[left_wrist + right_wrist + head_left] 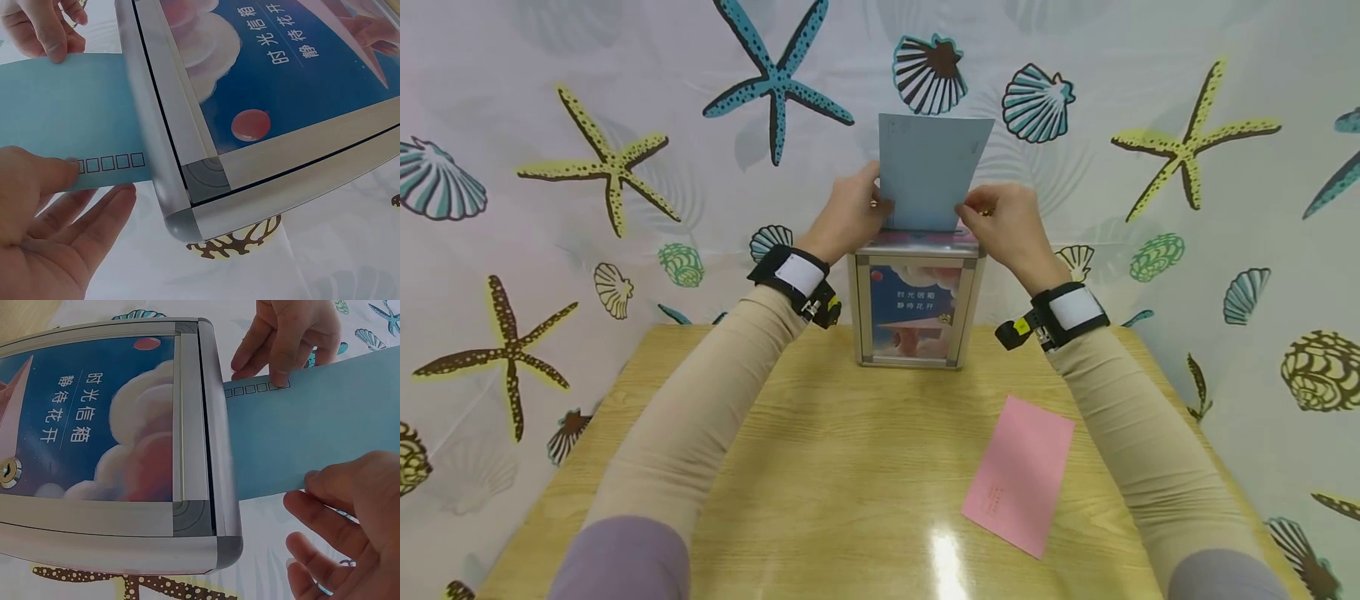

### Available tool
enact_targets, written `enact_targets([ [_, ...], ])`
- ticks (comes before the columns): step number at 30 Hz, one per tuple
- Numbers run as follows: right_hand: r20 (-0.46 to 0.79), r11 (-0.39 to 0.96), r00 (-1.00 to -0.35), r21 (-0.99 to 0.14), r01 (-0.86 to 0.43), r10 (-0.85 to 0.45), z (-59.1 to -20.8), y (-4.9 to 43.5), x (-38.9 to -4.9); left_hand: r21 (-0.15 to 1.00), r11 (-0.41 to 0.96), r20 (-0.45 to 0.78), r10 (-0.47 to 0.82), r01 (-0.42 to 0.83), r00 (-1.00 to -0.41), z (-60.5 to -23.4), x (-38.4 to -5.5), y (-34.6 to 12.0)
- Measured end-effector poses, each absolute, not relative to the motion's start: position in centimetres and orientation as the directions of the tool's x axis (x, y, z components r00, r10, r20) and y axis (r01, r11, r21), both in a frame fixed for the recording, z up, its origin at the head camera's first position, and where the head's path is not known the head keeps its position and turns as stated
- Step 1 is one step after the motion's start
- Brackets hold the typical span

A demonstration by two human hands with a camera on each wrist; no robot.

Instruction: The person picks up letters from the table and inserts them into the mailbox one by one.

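A light blue envelope (931, 171) stands upright over the top of a silver-framed letter box (917, 362), its lower edge right at the box's top. Its left edge is pinched between thumb and fingers of my left hand (854, 210). My right hand (1006, 227) pinches the opposite edge, low down near the box top. In the left wrist view a row of small printed squares on the envelope (56, 112) lies beside my left thumb. The right wrist view shows the envelope (325, 419) between both hands, its end hidden behind the box's edge.
A pink envelope (1021, 475) lies on the wooden table (820, 467), in front of the box and to the right. Behind the table hangs a white cloth (685, 50) printed with starfish and shells. The box front carries a small lock (9, 471).
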State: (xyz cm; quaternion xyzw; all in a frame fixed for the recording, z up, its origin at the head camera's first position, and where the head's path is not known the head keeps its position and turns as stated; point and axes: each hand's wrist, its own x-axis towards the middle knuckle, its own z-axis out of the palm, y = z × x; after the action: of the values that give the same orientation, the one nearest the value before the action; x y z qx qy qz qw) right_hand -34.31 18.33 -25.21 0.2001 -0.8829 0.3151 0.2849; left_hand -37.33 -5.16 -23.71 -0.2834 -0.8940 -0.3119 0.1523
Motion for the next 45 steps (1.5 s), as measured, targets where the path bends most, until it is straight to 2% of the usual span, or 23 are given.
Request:
enact_targets([
  [9, 0.628, 0.709, -0.756, -0.448, -0.544, -0.183, -25.0, 18.6, -34.0, 0.393, 0.64, 0.533, 0.427, 0.66, -0.731, -22.6, -36.5, -5.3],
  [14, 0.632, 0.708, -0.745, -0.425, -0.564, -0.213, -25.3, 18.6, -33.9, 0.4, 0.652, 0.513, 0.422, 0.644, -0.747, -22.1, -35.7, -5.5],
  [17, 0.625, 0.707, -0.749, -0.427, -0.564, -0.219, -25.4, 18.6, -33.9, 0.404, 0.639, 0.54, 0.411, 0.654, -0.735, -21.9, -35.4, -5.5],
  [25, 0.599, 0.71, -0.766, -0.435, -0.554, -0.232, -25.4, 18.6, -34.1, 0.324, 0.568, 0.723, 0.367, 0.756, -0.585, -20.9, -35.0, -5.1],
  [29, 0.581, 0.714, -0.779, -0.44, -0.545, -0.236, -25.4, 18.6, -34.2, 0.29, 0.553, 0.755, 0.369, 0.781, -0.542, -20.5, -34.7, -4.9],
  [33, 0.557, 0.727, -0.793, -0.436, -0.531, -0.246, -25.3, 18.8, -34.4, 0.285, 0.552, 0.757, 0.372, 0.783, -0.537, -20.4, -34.6, -4.8],
  [38, 0.536, 0.733, -0.801, -0.427, -0.529, -0.265, -25.0, 19.1, -34.4, 0.303, 0.569, 0.736, 0.37, 0.765, -0.567, -20.5, -34.7, -4.9],
  [45, 0.588, 0.708, -0.761, -0.413, -0.573, -0.274, -23.9, 19.0, -34.1, 0.311, 0.59, 0.705, 0.383, 0.746, -0.597, -21.1, -35.0, -5.0],
])
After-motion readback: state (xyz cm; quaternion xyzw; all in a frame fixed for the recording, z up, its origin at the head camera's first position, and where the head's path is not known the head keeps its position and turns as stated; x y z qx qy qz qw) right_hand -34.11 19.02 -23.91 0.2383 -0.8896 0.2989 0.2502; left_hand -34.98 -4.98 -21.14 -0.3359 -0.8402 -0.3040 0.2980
